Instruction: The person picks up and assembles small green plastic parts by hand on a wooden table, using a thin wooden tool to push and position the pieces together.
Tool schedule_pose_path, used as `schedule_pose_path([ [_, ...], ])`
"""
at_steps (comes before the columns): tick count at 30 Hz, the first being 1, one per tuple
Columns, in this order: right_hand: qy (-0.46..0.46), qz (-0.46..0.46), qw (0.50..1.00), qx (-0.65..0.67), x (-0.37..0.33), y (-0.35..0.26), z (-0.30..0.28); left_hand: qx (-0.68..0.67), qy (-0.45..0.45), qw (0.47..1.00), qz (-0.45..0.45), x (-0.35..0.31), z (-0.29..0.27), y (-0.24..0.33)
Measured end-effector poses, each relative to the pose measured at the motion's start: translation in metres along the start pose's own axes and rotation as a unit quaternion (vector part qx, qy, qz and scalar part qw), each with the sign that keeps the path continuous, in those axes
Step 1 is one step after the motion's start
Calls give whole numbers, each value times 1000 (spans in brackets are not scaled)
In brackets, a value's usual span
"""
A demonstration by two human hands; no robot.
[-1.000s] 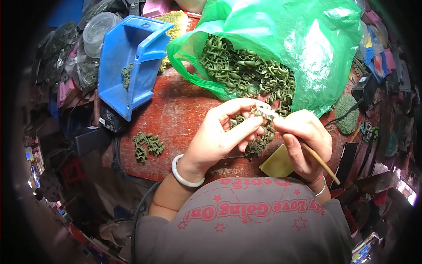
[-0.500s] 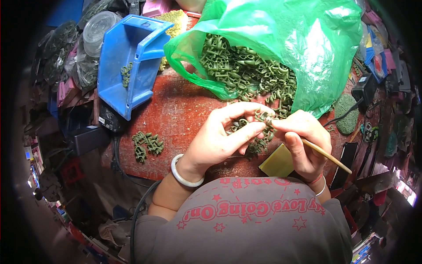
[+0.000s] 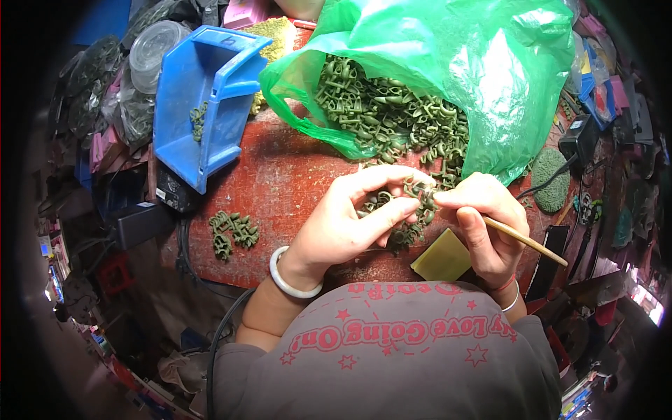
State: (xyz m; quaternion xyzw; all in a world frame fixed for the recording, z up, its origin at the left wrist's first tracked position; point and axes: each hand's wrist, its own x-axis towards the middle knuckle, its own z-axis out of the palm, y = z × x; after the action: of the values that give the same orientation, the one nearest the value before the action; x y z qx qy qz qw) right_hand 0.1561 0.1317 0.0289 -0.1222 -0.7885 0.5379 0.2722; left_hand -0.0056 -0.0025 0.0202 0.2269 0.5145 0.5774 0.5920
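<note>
A red, worn table (image 3: 290, 182) fills the working space. Across its far side a green plastic bag (image 3: 514, 91) lies mouth toward the person; a heap of green pieces (image 3: 385, 105) spills from it almost to the hands, crowding the space beyond them. To the left stands a tilted blue bin (image 3: 227, 119), a small green clump (image 3: 198, 121) inside. The left hand (image 3: 336, 220) is pinched, thumb and forefinger clamped on a small green piece; its fingers hide part of the loose pieces there. The right hand (image 3: 498, 217) is closed around a thin wooden stick (image 3: 528, 243), whose working tip I cannot make out. An oval green pad (image 3: 551, 180) and a black adapter (image 3: 579, 140) sit to the right, and a yellow pad (image 3: 442, 257) just beside the right hand. A small pile (image 3: 233, 232) lies left, well apart. The small green piece (image 3: 418, 187) is between both hands, above the table.
</note>
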Motion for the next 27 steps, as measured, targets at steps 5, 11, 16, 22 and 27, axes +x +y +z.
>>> schedule_pose_path([
  [5, 9, 21, 1000, 21, -2, 0, 0, 16, -5, 1000, 4, -1, -1, 1],
  [11, 8, 44, 998, 54, -3, 0, 0, 47, -15, 999, 23, 2, -3, -5],
  [16, 18, 70, 993, 95, -3, 0, 1, 60, -19, 998, 20, 0, -1, 4],
  [22, 63, 90, 970, 215, -7, 6, -2, 84, -19, 989, 118, 7, -2, -9],
  [27, 48, 172, 984, 2, 0, -11, -3, -193, -34, 973, 118, 5, -9, -11],
])
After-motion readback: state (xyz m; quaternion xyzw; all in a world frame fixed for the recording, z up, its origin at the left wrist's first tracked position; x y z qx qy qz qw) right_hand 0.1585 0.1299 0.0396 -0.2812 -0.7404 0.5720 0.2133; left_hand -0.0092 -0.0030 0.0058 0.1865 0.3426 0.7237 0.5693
